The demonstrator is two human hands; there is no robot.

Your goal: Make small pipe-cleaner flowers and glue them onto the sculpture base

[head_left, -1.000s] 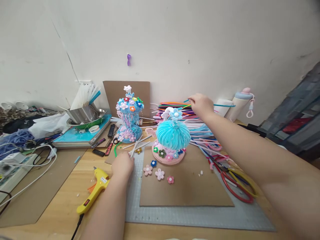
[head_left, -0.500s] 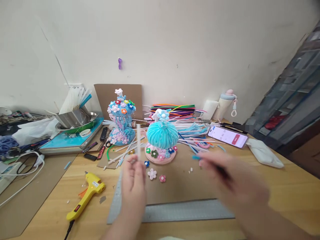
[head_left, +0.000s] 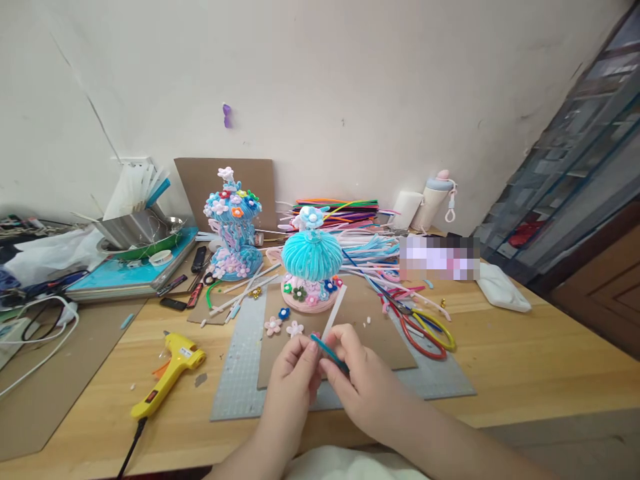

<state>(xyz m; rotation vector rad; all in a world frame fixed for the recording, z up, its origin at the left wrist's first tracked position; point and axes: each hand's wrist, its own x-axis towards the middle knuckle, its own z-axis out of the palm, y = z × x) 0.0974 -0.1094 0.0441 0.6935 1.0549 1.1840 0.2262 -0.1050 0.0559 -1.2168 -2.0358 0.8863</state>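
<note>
My left hand (head_left: pixel 295 370) is closed, its fingertips pinched at the lower end of a narrow white strip (head_left: pixel 335 312) that slants up to the right. I cannot tell whether the strip is a pipe cleaner. My right hand (head_left: pixel 357 373) is closed around a slim teal-blue tool (head_left: pixel 330 353), its tip touching or close to my left fingertips; its exact kind is unclear. Just beyond stands a turquoise fuzzy dome (head_left: pixel 313 255) on a pink base (head_left: pixel 305 303) covered with small flowers. Loose blue (head_left: pixel 284 313), peach (head_left: pixel 273 326) and white (head_left: pixel 295 329) flowers lie before it.
Red-handled scissors (head_left: pixel 425 343) and yellow-handled scissors (head_left: pixel 443 328) lie right, on the cutting mat (head_left: pixel 235 373). A yellow glue gun (head_left: pixel 173 370) rests left. Behind are a decorated blue tower (head_left: pixel 234 233), bundled pipe cleaners (head_left: pixel 345 208) and a bottle (head_left: pixel 436 203).
My right hand has come in from the right with the teal-blue tool to meet my left hand. The white strip has tipped from upright to slanting right. The scissors are now uncovered.
</note>
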